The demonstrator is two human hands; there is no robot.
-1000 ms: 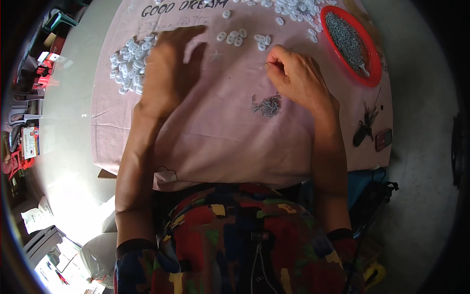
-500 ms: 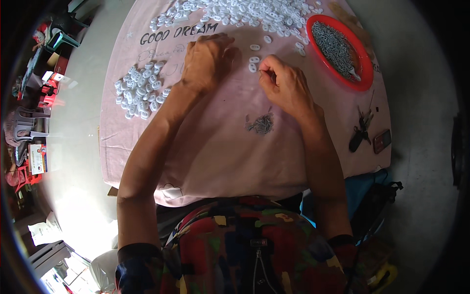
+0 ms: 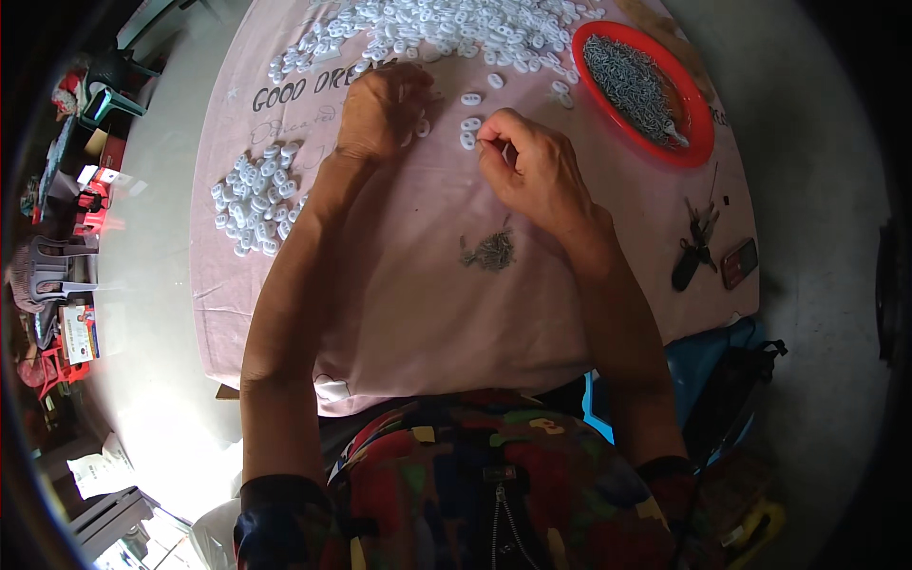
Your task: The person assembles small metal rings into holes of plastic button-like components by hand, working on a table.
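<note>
My left hand (image 3: 380,112) is over the far middle of the cloth, its fingers bent and partly blurred. Beside its palm shows a white oval plastic piece (image 3: 423,126); whether the fingers hold anything is hidden. My right hand (image 3: 534,169) pinches thumb and forefinger together beside two white oval two-holed pieces (image 3: 468,133) lying one behind the other. What sits in that pinch is too small to make out. Another oval piece (image 3: 471,99) lies just beyond them. Between my forearms is a small heap of grey screws (image 3: 492,251).
A big pile of white ovals (image 3: 446,28) covers the far edge; a smaller pile (image 3: 256,199) lies left of my left forearm. A red oval tray (image 3: 700,142) of screws stands at far right. Keys (image 3: 698,245) and a phone (image 3: 739,263) lie near the right edge of the pink cloth (image 3: 418,323).
The whole view has shifted slightly. My left hand has moved a little and an oval piece now shows beside its palm. My right hand keeps its pinch by the two ovals.
</note>
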